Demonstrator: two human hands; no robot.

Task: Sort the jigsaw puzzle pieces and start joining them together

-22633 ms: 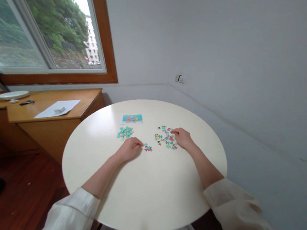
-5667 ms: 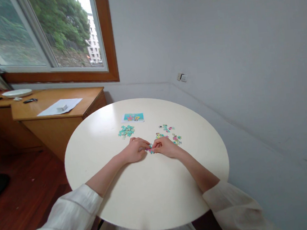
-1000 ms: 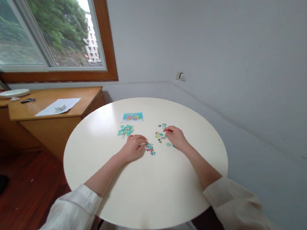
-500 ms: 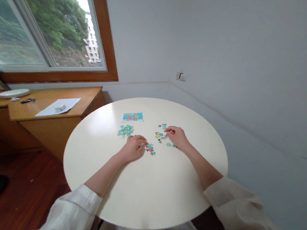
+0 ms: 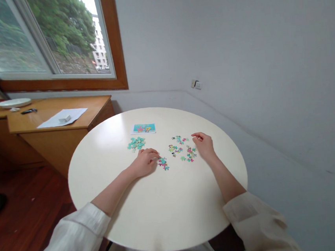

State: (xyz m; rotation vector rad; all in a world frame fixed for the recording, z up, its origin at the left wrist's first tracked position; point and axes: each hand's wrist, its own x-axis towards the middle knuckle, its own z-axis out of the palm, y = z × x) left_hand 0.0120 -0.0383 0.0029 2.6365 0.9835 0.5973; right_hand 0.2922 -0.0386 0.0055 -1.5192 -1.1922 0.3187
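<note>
**A:** The left fingers (image 5: 154, 155) were curled in narrow, tips down against the joined cluster (image 5: 163, 163) just left of mid-frame. Whether they pinched it or only touched it could not be told.

**B:** And the left hand (image 5: 144, 163) lay knuckles-up on the round table (image 5: 164, 216), with its forearm running down to the lower left.

**A:** Over on the right, the right fingers (image 5: 196, 137) were drawn close, thumb to forefinger. Whether a piece sat between them was too small to tell.

**B:** The right hand (image 5: 205, 146) was just right of the loose pieces (image 5: 183, 149), at their edge. Those pieces lay scattered between the two hands, a little above the cluster.

**A:** Further up, the teal pile (image 5: 136, 143) sat above the left hand, apart from it. The picture card (image 5: 144, 128) lay flat above that.

**B:** At the left edge of the frame stood a wooden desk (image 5: 52, 126) with a sheet of paper (image 5: 61, 117) and a white plate (image 5: 13, 103). The window (image 5: 43, 38) filled the upper left, and a wall socket (image 5: 195, 85) was above the table.
</note>
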